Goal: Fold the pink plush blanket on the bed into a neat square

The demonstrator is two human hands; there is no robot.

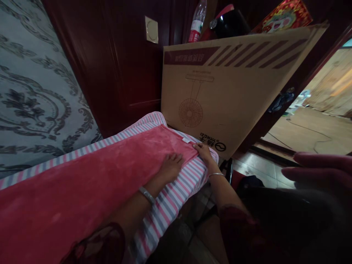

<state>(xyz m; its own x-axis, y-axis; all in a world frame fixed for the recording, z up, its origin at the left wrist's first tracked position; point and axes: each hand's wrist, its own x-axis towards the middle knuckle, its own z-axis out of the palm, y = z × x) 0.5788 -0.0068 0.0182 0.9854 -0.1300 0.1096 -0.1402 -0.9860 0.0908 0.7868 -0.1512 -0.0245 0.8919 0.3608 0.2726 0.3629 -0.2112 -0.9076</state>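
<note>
A red plush cloth (110,172), long and folded, lies flat along a narrow padded board with a striped cover (176,194). My left hand (172,168) rests palm down on the cloth near its right end, fingers stretched out. At the far right corner, my right hand (202,151) has its fingers closed on the cloth's edge, beside a small white label (187,140). A silver bangle circles each wrist.
Behind the board's end stands a large cardboard box (220,99) with a fan drawing; a plastic bottle (196,25) shows above it. A dark red panel (118,55) and patterned wall (33,91) border the left. Blurred finger-like shapes (324,170) appear at right.
</note>
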